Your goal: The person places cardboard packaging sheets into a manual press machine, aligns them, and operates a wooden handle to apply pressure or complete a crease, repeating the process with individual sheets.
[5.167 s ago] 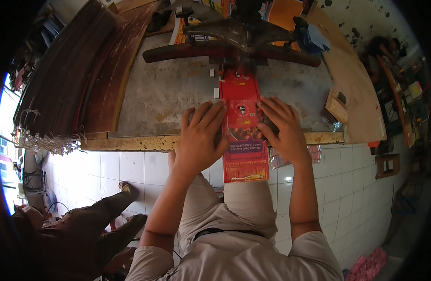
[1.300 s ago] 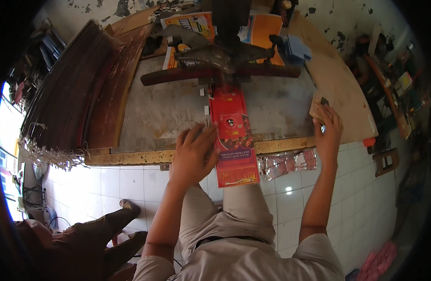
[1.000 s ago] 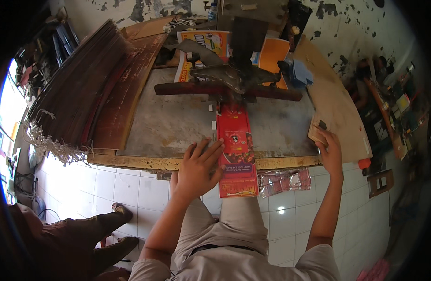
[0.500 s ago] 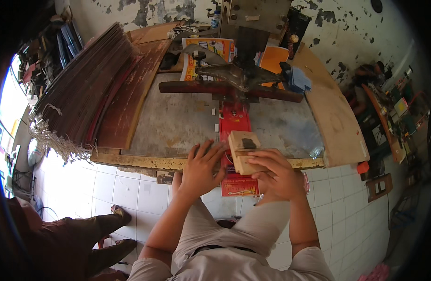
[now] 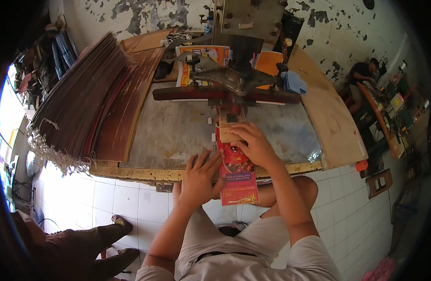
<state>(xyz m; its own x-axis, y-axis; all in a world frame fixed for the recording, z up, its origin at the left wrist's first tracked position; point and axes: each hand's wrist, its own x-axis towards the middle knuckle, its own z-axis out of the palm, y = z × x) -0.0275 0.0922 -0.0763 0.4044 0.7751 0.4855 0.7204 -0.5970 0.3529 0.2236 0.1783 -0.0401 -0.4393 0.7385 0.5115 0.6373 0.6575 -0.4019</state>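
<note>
A long red printed strip (image 5: 239, 189) lies lengthwise under the machine's bar, its near end hanging past the table edge. My right hand (image 5: 256, 146) has its fingers bent over a pale wooden block (image 5: 229, 135), which sits on the strip just in front of the bar; part of the block is hidden by the hand and machine. My left hand (image 5: 202, 178) is at the strip's left edge near the table front, fingers stretched and apart, thumb touching the strip. The dark metal machine (image 5: 225, 77) has a wide horizontal bar (image 5: 178, 92) above the grey work surface (image 5: 173, 126).
A thick stack of dark brown sheets with stringy white ends (image 5: 79, 89) stands at the left. Small white pieces (image 5: 213, 137) lie left of the strip. A blue cloth-like bundle (image 5: 294, 82) sits at the bar's right. Another person (image 5: 363, 75) is at the right; someone's legs (image 5: 103, 227) show lower left.
My right hand has moved the wooden block away from me, from a tilted position near the table edge to the strip by the bar. The left hand has shifted slightly nearer to me.
</note>
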